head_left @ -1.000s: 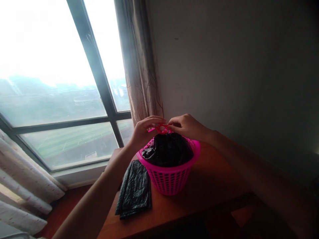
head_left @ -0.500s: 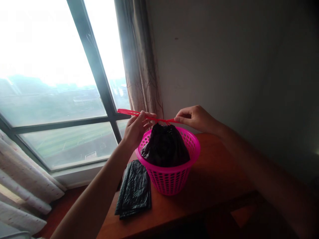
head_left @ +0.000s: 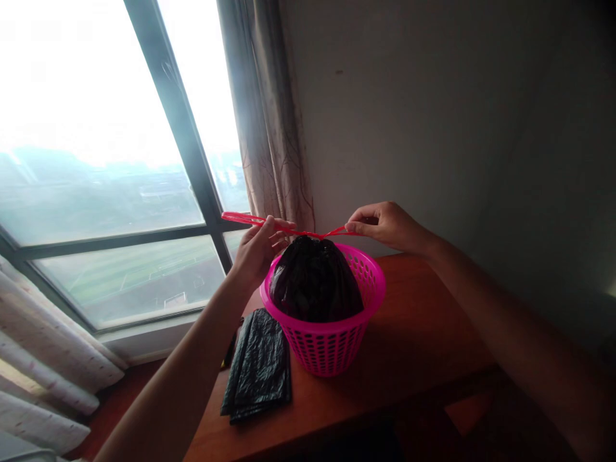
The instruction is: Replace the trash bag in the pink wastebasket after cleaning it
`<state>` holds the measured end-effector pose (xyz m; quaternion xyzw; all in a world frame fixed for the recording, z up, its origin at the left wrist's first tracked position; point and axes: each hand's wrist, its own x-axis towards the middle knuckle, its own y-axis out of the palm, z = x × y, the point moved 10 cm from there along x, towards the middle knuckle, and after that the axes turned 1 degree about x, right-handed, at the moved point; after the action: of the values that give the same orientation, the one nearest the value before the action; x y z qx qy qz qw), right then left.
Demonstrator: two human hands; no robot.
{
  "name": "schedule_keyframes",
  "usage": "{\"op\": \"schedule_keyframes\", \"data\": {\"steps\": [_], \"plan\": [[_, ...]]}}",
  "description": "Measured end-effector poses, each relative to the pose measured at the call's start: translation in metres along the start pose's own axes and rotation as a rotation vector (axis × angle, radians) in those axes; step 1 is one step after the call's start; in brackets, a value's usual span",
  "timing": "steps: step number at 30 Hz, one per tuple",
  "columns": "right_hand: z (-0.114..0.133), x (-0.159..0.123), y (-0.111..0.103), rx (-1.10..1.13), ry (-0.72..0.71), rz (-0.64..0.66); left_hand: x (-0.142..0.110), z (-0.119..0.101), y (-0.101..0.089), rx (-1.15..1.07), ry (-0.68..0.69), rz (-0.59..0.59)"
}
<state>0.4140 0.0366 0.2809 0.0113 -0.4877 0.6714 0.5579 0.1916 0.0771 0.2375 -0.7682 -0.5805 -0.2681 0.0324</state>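
A black garbage bag [head_left: 315,282] sits inside a pink perforated basket [head_left: 327,346], its top gathered into a tight bunch. Red drawstrings [head_left: 308,233] stretch sideways from the bunched mouth. On the left, my left hand [head_left: 260,247] pinches one drawstring, and a loop of it sticks out past the fingers toward the window. My right hand [head_left: 385,224] pinches the other drawstring between thumb and forefinger, above the basket's right rim. Both hands are apart from the basket's wall or only overlap its rim in view.
Folded black plastic bags [head_left: 260,366] lie left of the basket on the wooden table [head_left: 409,359]. A small dark item with a bit of yellow [head_left: 226,359] shows behind them. Beyond stand a window [head_left: 96,192], a curtain [head_left: 269,128] and a grey wall [head_left: 433,115].
My right hand has shifted slightly right, lengthening the red string on its side. The bag's mouth is drawn tighter and its top looks rounder. My left hand has moved a little left.
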Motion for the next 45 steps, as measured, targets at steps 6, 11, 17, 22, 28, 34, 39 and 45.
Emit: {"op": "schedule_keyframes", "data": {"steps": [6,11,17,22,28,34,39,45], "plan": [[0.004,-0.004,0.008,0.052,-0.009,0.096,0.000,0.001,-0.002,-0.004,-0.003,-0.002],[0.004,-0.005,0.009,0.024,-0.032,0.089,-0.001,0.004,-0.003,-0.028,-0.026,0.007],[0.004,-0.004,0.006,0.026,-0.040,0.064,-0.002,0.003,-0.001,-0.022,-0.025,0.006],[0.004,-0.005,0.007,0.015,-0.023,0.087,-0.003,0.003,-0.001,-0.018,-0.027,-0.001],[0.011,-0.005,0.010,-0.051,-0.103,0.115,-0.003,0.004,-0.001,-0.041,-0.026,0.005],[0.014,-0.006,0.008,-0.101,-0.115,0.093,-0.003,0.005,-0.001,-0.018,-0.028,0.017],[-0.005,-0.017,-0.003,-0.107,-0.090,0.050,-0.015,0.012,-0.020,0.102,-0.044,0.016],[-0.053,-0.049,0.012,-0.096,0.011,0.164,-0.041,0.025,-0.038,0.429,-0.032,0.057]]}}
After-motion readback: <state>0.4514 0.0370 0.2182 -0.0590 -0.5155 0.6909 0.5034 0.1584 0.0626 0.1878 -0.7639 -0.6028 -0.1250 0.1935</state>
